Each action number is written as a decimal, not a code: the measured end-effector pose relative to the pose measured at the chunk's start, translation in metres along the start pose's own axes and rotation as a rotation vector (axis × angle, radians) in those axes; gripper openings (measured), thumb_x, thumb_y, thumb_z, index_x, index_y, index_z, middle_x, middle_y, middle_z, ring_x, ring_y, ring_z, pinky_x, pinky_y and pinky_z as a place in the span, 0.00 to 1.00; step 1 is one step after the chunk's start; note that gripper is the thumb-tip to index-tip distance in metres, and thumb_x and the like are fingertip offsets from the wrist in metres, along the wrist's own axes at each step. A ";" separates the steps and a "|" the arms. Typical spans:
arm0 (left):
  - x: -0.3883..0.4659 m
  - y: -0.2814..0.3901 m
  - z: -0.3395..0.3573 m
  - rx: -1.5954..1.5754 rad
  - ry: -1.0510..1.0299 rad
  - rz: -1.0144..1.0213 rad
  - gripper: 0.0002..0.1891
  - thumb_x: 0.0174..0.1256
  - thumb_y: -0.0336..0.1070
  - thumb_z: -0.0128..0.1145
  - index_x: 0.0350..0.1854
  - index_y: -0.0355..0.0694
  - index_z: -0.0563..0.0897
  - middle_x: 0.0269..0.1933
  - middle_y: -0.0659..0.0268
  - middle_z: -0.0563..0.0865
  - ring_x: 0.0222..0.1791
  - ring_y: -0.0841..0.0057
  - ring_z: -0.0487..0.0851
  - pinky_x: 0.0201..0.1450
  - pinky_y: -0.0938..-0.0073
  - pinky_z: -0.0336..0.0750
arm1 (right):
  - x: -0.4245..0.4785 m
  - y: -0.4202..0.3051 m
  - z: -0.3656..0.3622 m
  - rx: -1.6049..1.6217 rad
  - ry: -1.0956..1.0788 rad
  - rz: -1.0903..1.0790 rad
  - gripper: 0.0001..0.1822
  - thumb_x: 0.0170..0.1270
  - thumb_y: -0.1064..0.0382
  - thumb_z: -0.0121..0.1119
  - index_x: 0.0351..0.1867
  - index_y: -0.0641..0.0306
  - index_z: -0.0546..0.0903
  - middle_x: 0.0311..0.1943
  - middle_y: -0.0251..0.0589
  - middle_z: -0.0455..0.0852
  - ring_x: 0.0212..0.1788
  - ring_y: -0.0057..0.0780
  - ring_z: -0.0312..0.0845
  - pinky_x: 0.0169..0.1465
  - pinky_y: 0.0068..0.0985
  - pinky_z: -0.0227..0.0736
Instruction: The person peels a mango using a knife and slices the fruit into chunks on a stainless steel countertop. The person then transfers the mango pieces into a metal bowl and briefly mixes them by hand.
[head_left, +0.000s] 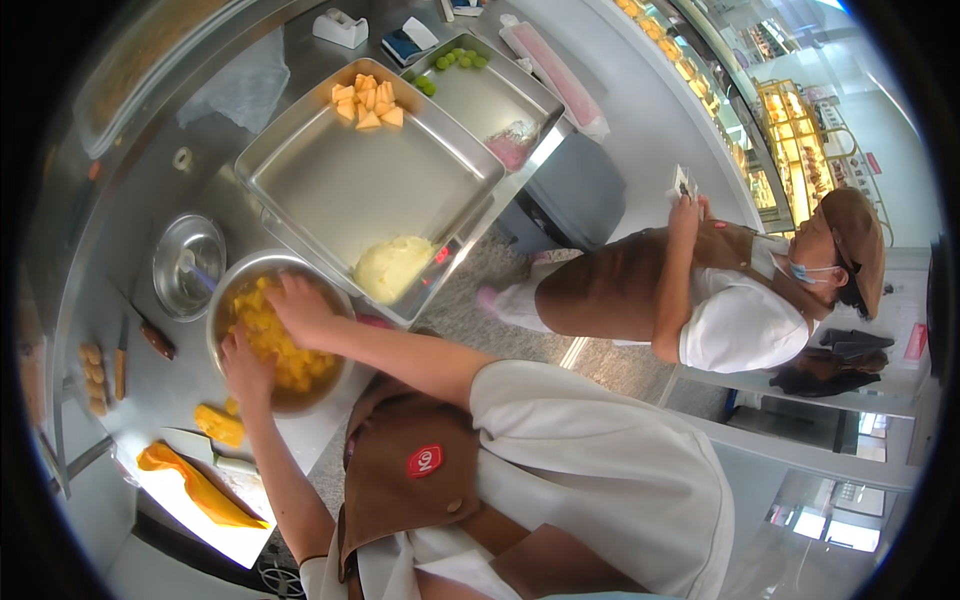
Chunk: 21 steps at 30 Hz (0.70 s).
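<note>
A round metal bowl stands near the counter's edge, holding yellow-orange fruit pieces in liquid. Both of my hands reach into it. My right hand lies over the pieces by the far side, its fingertips partly hidden. Lower in the picture, my left hand has its fingers down among the fruit at the rim. Whether either hand grips a piece cannot be made out. Beside the bowl lies a yellow fruit chunk. A smaller metal bowl with a blue-handled utensil stands just past it.
A large metal tray holds orange fruit cubes and a pale yellow mound. Another tray carries green fruit. Knives lie on the counter, and a kitchen knife rests on a white board. A co-worker stands at right.
</note>
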<state>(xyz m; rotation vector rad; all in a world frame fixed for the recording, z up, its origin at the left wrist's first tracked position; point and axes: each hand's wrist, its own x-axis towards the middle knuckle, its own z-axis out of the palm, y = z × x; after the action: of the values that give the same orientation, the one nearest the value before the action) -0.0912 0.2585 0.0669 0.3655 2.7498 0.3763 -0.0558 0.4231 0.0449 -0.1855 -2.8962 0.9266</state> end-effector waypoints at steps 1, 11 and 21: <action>0.001 -0.001 0.000 -0.022 -0.061 -0.035 0.42 0.56 0.38 0.71 0.75 0.47 0.65 0.69 0.51 0.71 0.67 0.47 0.72 0.65 0.53 0.72 | 0.000 0.001 0.011 0.036 -0.014 0.044 0.25 0.54 0.73 0.66 0.56 0.66 0.78 0.56 0.57 0.77 0.56 0.53 0.77 0.58 0.42 0.75; -0.010 0.020 0.002 -0.081 -0.165 -0.052 0.24 0.66 0.45 0.57 0.63 0.43 0.78 0.57 0.50 0.83 0.58 0.49 0.80 0.55 0.51 0.77 | -0.017 -0.038 -0.005 0.211 -0.313 0.032 0.18 0.56 0.68 0.65 0.50 0.66 0.80 0.51 0.54 0.80 0.53 0.53 0.80 0.55 0.42 0.76; -0.046 0.016 -0.006 -0.166 0.181 0.055 0.04 0.59 0.27 0.55 0.35 0.36 0.82 0.35 0.49 0.85 0.39 0.47 0.83 0.40 0.51 0.75 | -0.039 -0.039 -0.012 0.270 -0.119 -0.130 0.09 0.56 0.70 0.61 0.40 0.66 0.84 0.45 0.52 0.84 0.49 0.50 0.82 0.50 0.41 0.77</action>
<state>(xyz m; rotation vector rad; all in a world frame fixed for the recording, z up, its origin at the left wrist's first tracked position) -0.0481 0.2585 0.0909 0.3821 2.8608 0.6780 -0.0194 0.3931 0.0750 0.0804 -2.8046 1.3298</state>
